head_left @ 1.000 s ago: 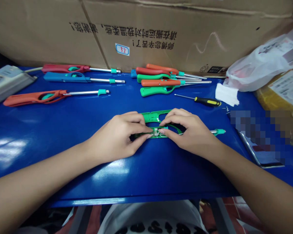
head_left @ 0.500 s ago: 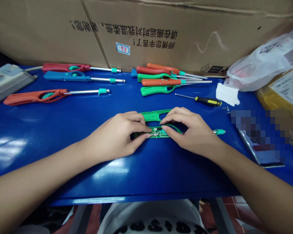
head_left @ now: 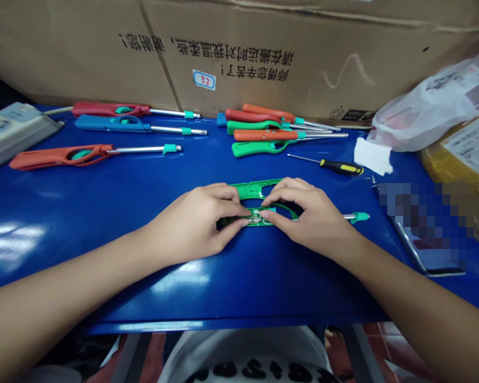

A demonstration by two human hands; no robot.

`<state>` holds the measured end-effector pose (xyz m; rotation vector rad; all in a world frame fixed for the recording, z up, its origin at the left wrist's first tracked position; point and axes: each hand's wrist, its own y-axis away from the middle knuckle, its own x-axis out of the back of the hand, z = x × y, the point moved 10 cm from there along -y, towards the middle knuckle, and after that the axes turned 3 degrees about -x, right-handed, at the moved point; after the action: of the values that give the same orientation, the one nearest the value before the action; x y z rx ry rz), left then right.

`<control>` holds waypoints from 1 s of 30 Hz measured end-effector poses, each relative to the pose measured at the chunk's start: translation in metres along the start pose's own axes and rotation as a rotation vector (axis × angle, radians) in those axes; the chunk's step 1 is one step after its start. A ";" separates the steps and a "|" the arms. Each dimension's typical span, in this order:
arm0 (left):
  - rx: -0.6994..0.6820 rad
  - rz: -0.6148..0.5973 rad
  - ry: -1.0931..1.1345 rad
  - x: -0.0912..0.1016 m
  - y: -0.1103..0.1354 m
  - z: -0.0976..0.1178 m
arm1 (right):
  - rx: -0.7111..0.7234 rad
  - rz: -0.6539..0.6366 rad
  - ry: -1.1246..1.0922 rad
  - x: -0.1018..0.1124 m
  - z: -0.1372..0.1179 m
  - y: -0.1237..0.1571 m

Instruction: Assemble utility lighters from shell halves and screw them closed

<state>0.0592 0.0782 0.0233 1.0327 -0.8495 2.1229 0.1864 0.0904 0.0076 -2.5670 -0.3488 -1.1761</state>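
An opened green gas lighter (head_left: 259, 224) lies on the blue table with its inner parts and thin wires exposed. Its metal tube points right and ends in a teal tip (head_left: 360, 217). Just beyond it lies the other green casing half (head_left: 249, 190), partly under my fingers. My left hand (head_left: 219, 215) is closed, thumb and forefinger pinching the clear inner part at the handle end. From the right, my right hand (head_left: 303, 207) pinches at the small white fitting and wires by the middle of the lighter. My fingertips hide some of these parts.
Red, blue and orange lighters (head_left: 62, 157) lie at the back left, several more (head_left: 263, 135) at back centre. A screwdriver (head_left: 341, 167), small screws, white paper (head_left: 372, 155) and a phone (head_left: 423, 234) lie right. A cardboard box (head_left: 239, 32) stands behind.
My right thumb and forefinger have moved slightly left, closer to my left fingertips, over the inner parts. My left hand keeps its pinch. The whole view has shifted a little.
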 end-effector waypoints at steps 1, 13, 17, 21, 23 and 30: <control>0.002 -0.004 -0.002 0.000 0.000 0.000 | 0.006 0.000 0.009 0.000 0.000 0.000; -0.069 0.072 -0.015 0.003 0.001 0.007 | 0.019 0.006 0.055 0.009 0.002 0.000; -0.059 0.080 -0.058 0.006 0.002 0.008 | 0.017 0.003 0.057 0.010 0.004 0.000; 0.014 0.051 -0.024 0.001 0.002 0.001 | 0.009 -0.003 0.058 0.009 0.005 0.001; 0.081 0.077 0.063 0.000 0.003 -0.007 | 0.005 -0.009 0.045 0.009 0.005 0.000; 0.212 0.145 0.258 -0.006 0.003 -0.022 | -0.030 -0.051 -0.005 0.005 0.009 0.000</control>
<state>0.0503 0.0913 0.0071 0.7939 -0.6002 2.4457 0.1961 0.0944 0.0061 -2.6017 -0.4023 -1.2014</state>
